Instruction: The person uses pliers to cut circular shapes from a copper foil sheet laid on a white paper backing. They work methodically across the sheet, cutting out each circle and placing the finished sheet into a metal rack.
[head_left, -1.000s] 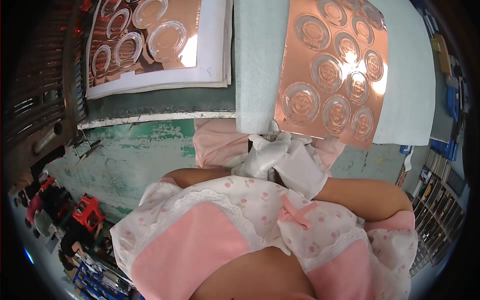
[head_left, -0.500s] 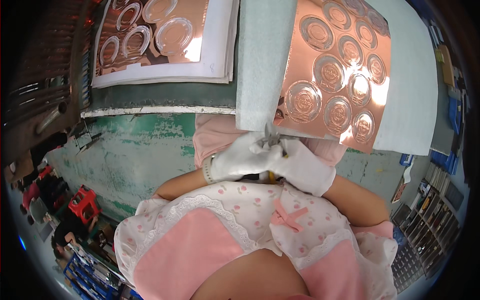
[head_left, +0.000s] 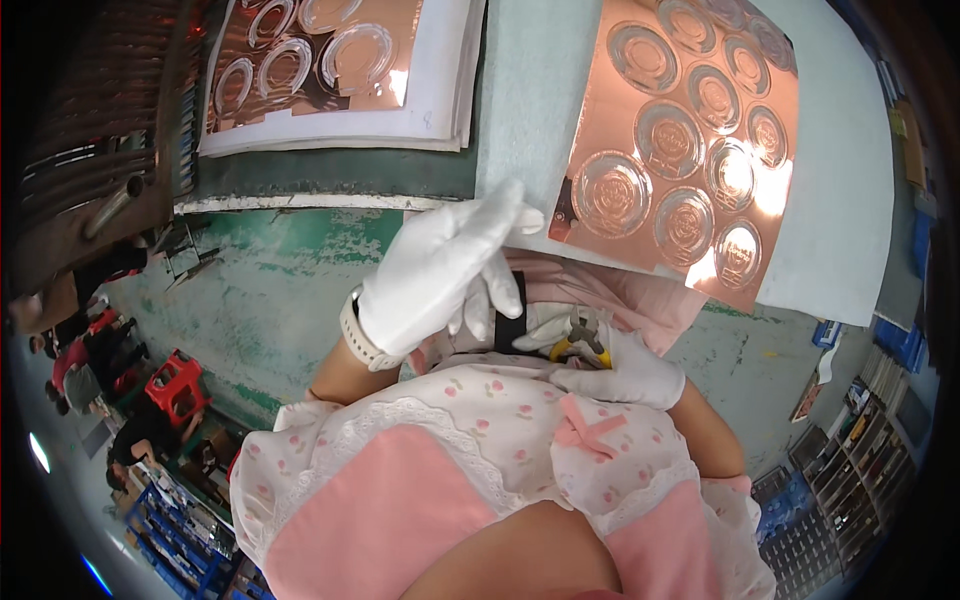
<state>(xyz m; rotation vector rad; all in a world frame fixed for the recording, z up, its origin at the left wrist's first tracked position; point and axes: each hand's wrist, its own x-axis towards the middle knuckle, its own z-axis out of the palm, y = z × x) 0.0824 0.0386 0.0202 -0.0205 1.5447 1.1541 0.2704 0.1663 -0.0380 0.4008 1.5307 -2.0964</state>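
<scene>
Copper sheet lies just beyond the raised left hand, fingers loosely spread, nearer it; right hand grips yellow-handled pliers below.

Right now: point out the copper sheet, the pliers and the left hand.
Copper sheet (head_left: 680, 150): head view, on an embossed disc near the sheet's middle.
Pliers (head_left: 578, 340): head view, on the yellow handles in the right hand (head_left: 620, 365).
Left hand (head_left: 430, 275): head view, on the back of the white glove.

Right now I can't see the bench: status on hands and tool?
Left hand open, raised, empty. Right hand holds yellow-handled pliers by lap. Copper sheet untouched on bench.
</scene>
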